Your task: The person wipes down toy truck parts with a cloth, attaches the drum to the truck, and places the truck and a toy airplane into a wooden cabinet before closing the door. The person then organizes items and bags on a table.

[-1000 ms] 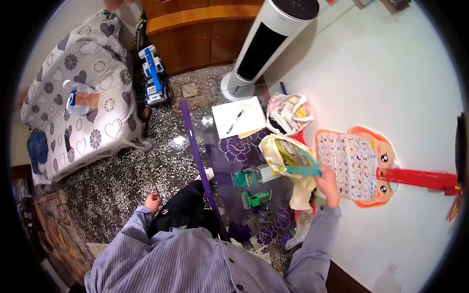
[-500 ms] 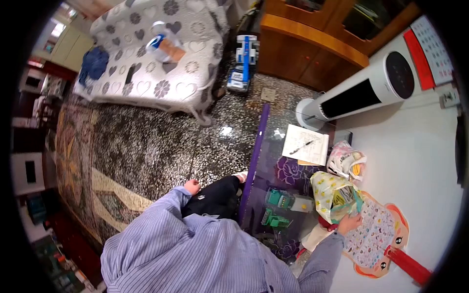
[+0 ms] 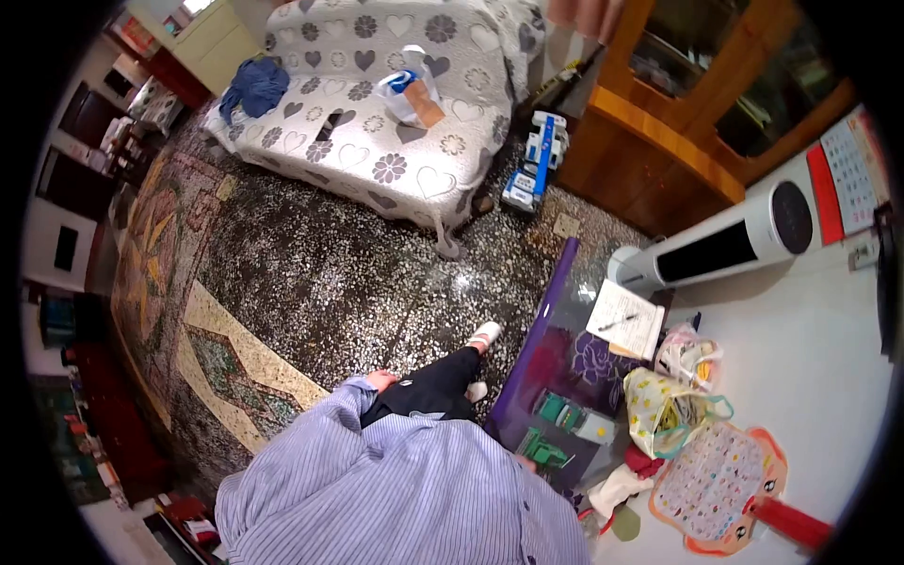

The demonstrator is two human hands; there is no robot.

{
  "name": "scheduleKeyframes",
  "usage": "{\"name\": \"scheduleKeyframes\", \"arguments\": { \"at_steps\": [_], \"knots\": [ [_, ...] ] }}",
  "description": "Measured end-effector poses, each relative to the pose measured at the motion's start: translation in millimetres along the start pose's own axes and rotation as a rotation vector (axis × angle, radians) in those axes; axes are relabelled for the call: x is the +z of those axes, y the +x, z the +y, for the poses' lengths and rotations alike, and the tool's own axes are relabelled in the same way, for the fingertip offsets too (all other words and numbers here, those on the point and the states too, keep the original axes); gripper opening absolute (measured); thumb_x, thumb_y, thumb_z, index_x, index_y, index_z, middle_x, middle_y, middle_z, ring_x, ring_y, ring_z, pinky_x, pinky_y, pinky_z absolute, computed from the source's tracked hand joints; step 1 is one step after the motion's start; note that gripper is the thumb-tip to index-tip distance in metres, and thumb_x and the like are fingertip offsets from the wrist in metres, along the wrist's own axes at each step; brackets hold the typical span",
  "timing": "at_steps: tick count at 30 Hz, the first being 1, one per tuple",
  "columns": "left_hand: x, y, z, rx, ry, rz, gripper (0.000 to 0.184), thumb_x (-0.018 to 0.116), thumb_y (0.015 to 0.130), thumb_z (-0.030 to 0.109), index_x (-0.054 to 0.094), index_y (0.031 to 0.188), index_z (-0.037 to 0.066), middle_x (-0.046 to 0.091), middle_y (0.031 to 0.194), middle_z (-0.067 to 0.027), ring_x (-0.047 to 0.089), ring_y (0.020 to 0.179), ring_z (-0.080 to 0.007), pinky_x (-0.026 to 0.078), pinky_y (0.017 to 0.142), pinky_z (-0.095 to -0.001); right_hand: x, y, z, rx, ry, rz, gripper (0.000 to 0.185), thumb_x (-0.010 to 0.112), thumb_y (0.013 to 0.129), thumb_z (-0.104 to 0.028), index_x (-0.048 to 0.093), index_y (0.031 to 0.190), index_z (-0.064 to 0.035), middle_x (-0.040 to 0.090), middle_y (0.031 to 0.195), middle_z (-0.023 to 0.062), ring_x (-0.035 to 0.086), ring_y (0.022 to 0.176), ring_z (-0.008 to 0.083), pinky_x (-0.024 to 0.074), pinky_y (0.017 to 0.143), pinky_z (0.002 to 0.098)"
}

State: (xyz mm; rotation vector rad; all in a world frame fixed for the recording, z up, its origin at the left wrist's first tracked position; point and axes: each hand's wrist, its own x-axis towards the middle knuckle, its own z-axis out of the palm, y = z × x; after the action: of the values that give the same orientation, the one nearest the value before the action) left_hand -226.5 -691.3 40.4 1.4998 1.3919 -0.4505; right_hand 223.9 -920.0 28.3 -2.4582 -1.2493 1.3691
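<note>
My left hand (image 3: 381, 379) rests by my left thigh on the black trousers (image 3: 428, 381), fingers loosely extended and nothing visible in them. Only a sliver of my right hand (image 3: 526, 462) shows past my striped shirt, beside a small green toy (image 3: 544, 450) on the purple-edged table; its fingers are hidden. Next to that toy lies a green and grey toy truck (image 3: 574, 414). To their right a yellow-patterned bag (image 3: 650, 400) with teal handles gapes, things inside it.
A notebook (image 3: 621, 315) with a pen lies farther along the table (image 3: 529, 363), near a white plastic bag (image 3: 690, 356). A tower heater or fan (image 3: 716, 254) stands by the wall. Ahead are a covered sofa (image 3: 386, 141) and a blue-white toy truck (image 3: 537, 165) on the floor.
My right hand has left the yellow-patterned bag's rim and drawn back toward my body near the small green toy. My feet now show more, and the view has shifted left.
</note>
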Motion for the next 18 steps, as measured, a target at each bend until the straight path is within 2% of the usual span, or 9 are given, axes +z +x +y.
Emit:
{"name": "scheduleKeyframes", "arguments": {
  "at_steps": [1,3,9,12,13,14,15,17,18],
  "knots": [
    [2.2,-5.0,-3.2,-0.033,-0.005,0.055,0.034,0.052,0.087,0.032,0.067,0.114,0.018,0.063,0.117,-0.0139,0.057,0.112,-0.0323,0.043,0.101,-0.0385,-5.2,6.4,0.8,0.027,-0.03,-0.064,0.038,0.072,0.067,-0.02,0.068,0.102,-0.0058,0.064,0.088,0.0204,0.058,0.09,0.038,0.0453,0.085,0.0461],
    [5.0,3.5,-21.2,0.062,0.17,0.028,0.033,0.051,0.087,0.031,0.067,0.111,0.015,0.065,0.111,-0.0152,0.059,0.11,-0.034,0.045,0.098,-0.0406,-20.7,19.2,-4.5,0.089,-0.093,-0.122,0.036,0.071,0.068,-0.021,0.068,0.1,-0.006,0.064,0.087,0.0199,0.059,0.088,0.037,0.0461,0.083,0.0452],
    [5.2,40.0,-73.8,0.102,0.371,0.111,0.029,0.048,0.082,0.02,0.067,0.095,0.003,0.069,0.093,-0.0195,0.066,0.091,-0.0369,0.053,0.081,-0.0456,-81.0,76.6,-74.7,0.244,-0.151,-0.019,0.03,0.07,0.072,-0.024,0.069,0.096,-0.0066,0.066,0.085,0.0183,0.062,0.083,0.034,0.0486,0.078,0.0426],
    [-13.1,45.6,-98.7,0.039,0.365,0.072,0.031,0.046,0.088,0.022,0.069,0.098,0.002,0.068,0.098,-0.0209,0.067,0.09,-0.0387,0.055,0.078,-0.0472,-80.2,103.0,-127.4,0.244,-0.149,0.019,0.028,0.069,0.074,-0.026,0.07,0.094,-0.0069,0.067,0.083,0.0175,0.063,0.08,0.0325,0.0498,0.076,0.0412],
    [-22.5,46.5,-105.9,-0.087,0.329,0.03,0.033,0.047,0.089,0.023,0.07,0.103,0.004,0.068,0.102,-0.0192,0.066,0.094,-0.0382,0.054,0.081,-0.0467,-76.1,112.3,-143.9,0.241,-0.151,0.021,0.028,0.069,0.074,-0.027,0.07,0.094,-0.007,0.067,0.083,0.0173,0.064,0.079,0.032,0.0502,0.075,0.0408],
    [-39.6,42.7,-113.6,-0.105,0.342,-0.047,0.033,0.049,0.087,0.024,0.071,0.105,0.006,0.068,0.105,-0.017,0.065,0.098,-0.0373,0.053,0.084,-0.0461,-71.6,119.2,-164.7,0.233,-0.153,0.025,0.027,0.069,0.075,-0.027,0.07,0.093,-0.0071,0.068,0.083,0.017,0.064,0.078,0.0315,0.0506,0.074,0.0404],
    [-50.8,34.3,-131.0,-0.089,0.302,0.119,0.032,0.048,0.086,0.022,0.072,0.101,0.006,0.068,0.104,-0.017,0.065,0.098,-0.0368,0.053,0.084,-0.0454,-62.9,126.6,-183.3,0.213,-0.152,0.031,0.027,0.068,0.075,-0.028,0.071,0.092,-0.0072,0.068,0.082,0.0168,0.065,0.077,0.031,0.051,0.074,0.0399],
    [-115.5,-21.6,-109.1,-0.344,-0.686,0.431,0.027,0.053,0.087,0.019,0.069,0.099,0.002,0.07,0.096,-0.0146,0.068,0.085,-0.0283,0.054,0.076,-0.0391,-44.1,147.5,-201.0,0.135,-0.164,0.058,0.026,0.068,0.077,-0.029,0.071,0.091,-0.0074,0.068,0.081,0.0162,0.066,0.075,0.03,0.0519,0.072,0.039],
    [-138.9,-31.2,-114.0,-0.305,-1.002,0.508,0.025,0.054,0.088,0.019,0.066,0.1,0.001,0.069,0.092,-0.0128,0.068,0.082,-0.0242,0.053,0.072,-0.0357,-31.7,173.9,-196.4,0.025,-0.162,0.098,0.026,0.068,0.077,-0.03,0.071,0.09,-0.0075,0.069,0.081,0.016,0.067,0.074,0.0295,0.0523,0.071,0.0386]
  ]
}}
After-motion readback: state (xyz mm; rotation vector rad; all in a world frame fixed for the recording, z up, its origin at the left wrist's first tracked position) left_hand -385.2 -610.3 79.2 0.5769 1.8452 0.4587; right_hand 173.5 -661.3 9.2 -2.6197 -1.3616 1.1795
